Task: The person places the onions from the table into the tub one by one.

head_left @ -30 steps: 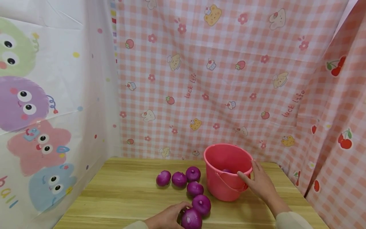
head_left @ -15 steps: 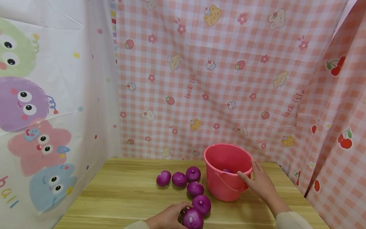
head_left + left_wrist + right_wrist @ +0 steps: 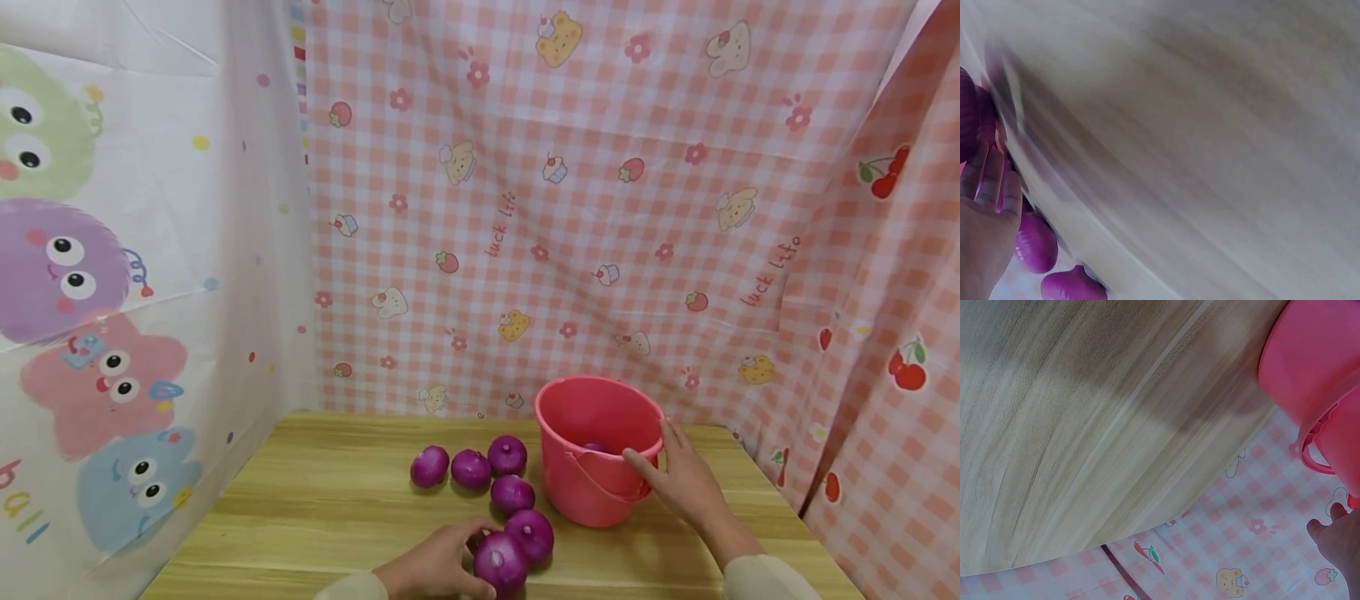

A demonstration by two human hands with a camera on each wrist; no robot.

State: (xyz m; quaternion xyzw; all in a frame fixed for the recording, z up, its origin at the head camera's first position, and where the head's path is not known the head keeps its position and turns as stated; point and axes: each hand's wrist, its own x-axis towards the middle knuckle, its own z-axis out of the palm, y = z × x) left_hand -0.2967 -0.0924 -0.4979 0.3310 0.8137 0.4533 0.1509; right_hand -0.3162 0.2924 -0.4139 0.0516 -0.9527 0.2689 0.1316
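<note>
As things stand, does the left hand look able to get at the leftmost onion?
Probably yes: only bare table shows between the left hand and the leftmost onion, though the hand would likely have to leave the front onion first.

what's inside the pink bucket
Part of a purple onion shows inside the bucket, just above the near rim. The near wall hides the bottom, so whether more onions lie there can't be told.

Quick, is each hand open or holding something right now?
Left hand: holding the nearest onion, fingers and thumb round it.
Right hand: open, resting against the rim of the bucket.
</note>
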